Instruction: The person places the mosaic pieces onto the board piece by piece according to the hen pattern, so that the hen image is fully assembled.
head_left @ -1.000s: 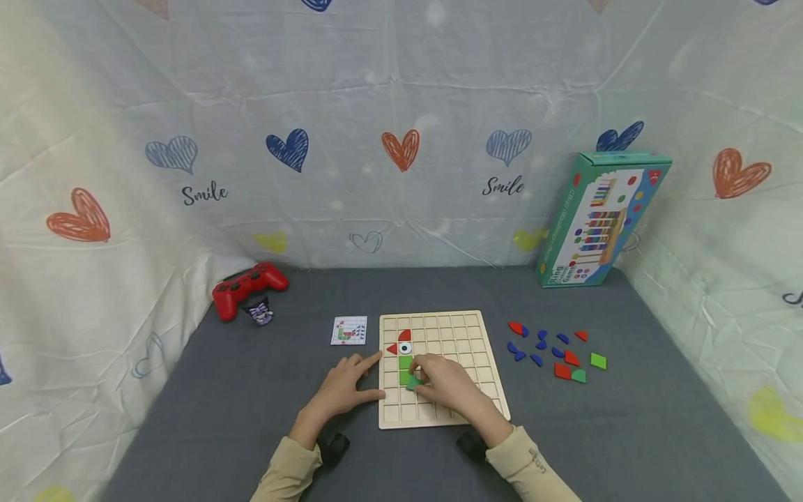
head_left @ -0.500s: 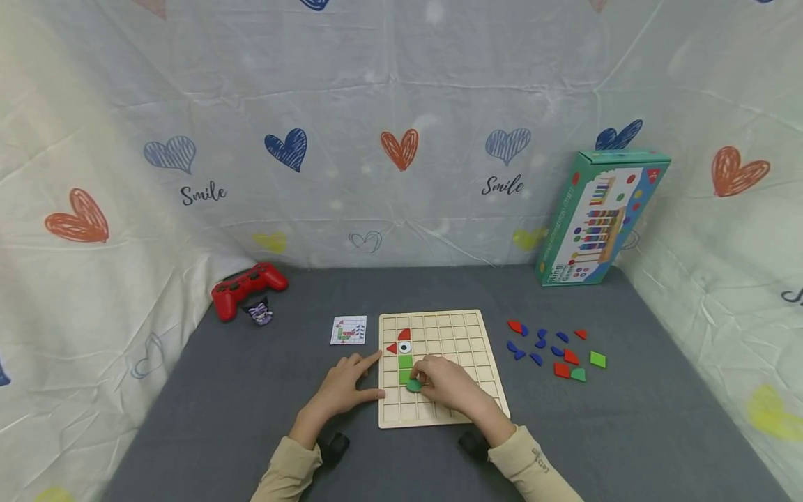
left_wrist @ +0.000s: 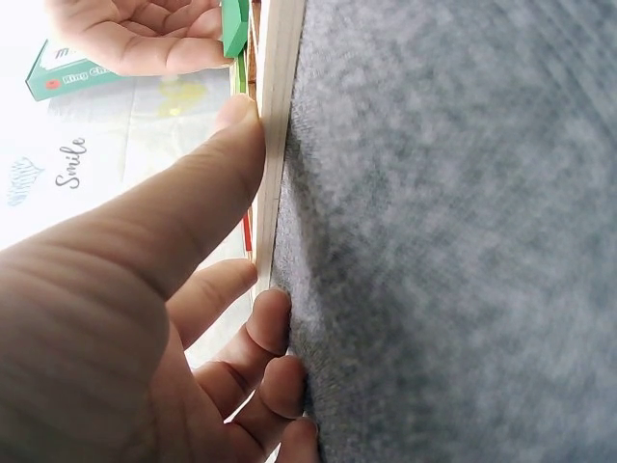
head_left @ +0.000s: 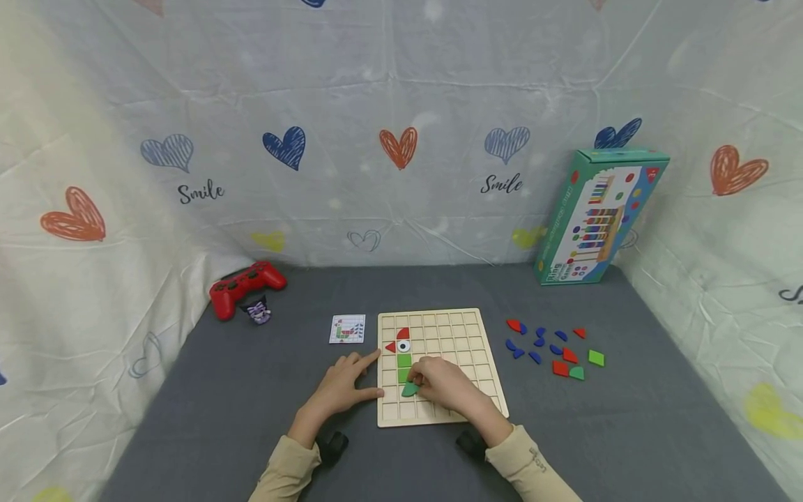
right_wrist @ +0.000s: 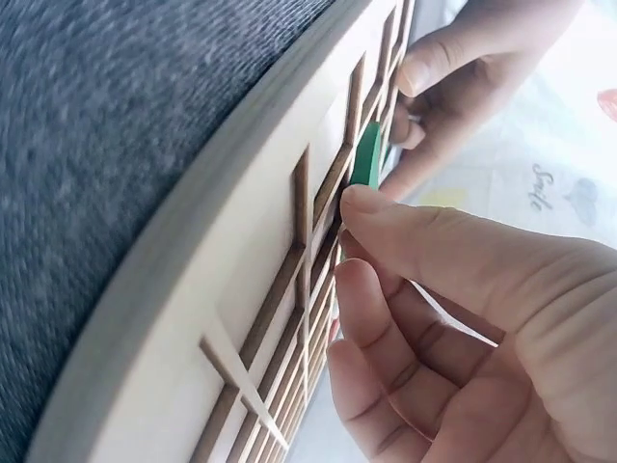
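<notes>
"smile" on backdrop; "ring" on box

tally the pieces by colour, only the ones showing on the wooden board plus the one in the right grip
Red pieces: 2
Light green pieces: 2
Dark green piece: 1
White eye piece: 1
Total: 6

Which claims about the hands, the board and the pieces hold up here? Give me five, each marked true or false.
1. The left hand touches the left edge of the wooden board. True.
2. The board bears no pieces. False: an eye piece and light green squares, among others, are on it.
3. The right hand pinches a dark green piece. True.
4. All the pieces are on the board. False: several blue pieces lie right of it.
5. A printed card lies left of the board. True.
</notes>
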Available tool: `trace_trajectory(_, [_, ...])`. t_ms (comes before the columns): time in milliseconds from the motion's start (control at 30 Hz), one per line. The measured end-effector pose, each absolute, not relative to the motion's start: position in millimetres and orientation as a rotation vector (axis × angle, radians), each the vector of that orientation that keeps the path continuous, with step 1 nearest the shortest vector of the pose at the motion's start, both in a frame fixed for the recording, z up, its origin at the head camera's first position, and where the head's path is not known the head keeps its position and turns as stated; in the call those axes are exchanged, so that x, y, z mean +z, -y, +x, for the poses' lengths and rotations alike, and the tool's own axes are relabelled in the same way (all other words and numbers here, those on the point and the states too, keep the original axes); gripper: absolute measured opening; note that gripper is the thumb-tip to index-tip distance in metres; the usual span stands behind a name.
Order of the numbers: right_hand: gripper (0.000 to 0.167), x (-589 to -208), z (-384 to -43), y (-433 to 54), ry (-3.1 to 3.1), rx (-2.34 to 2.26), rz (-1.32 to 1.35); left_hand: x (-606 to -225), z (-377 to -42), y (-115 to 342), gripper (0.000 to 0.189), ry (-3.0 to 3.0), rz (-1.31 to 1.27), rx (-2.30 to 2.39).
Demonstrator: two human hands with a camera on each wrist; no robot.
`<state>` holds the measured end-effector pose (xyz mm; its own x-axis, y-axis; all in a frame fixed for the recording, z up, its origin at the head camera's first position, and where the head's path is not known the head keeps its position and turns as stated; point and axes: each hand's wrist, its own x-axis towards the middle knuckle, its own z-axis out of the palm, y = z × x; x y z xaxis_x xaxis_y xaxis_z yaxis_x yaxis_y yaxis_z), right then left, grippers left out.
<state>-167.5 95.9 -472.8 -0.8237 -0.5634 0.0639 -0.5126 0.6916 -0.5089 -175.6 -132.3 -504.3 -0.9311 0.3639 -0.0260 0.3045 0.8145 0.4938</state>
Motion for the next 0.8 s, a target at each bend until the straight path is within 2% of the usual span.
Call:
trace_trajectory(267, [0.026, -473.8, -166.7, -96.1, -2.814, -0.741, -0.977, -503.0, -174.9, 132.3, 0.077, -2.881, 0.537, 0.75])
trace_trajectory(800, [0.013, -476.2, -166.2, -96.2, -2.764, -0.797, -0.927, -502.5, -175.0, 131.9, 0.077, -2.878, 0.532, 0.748])
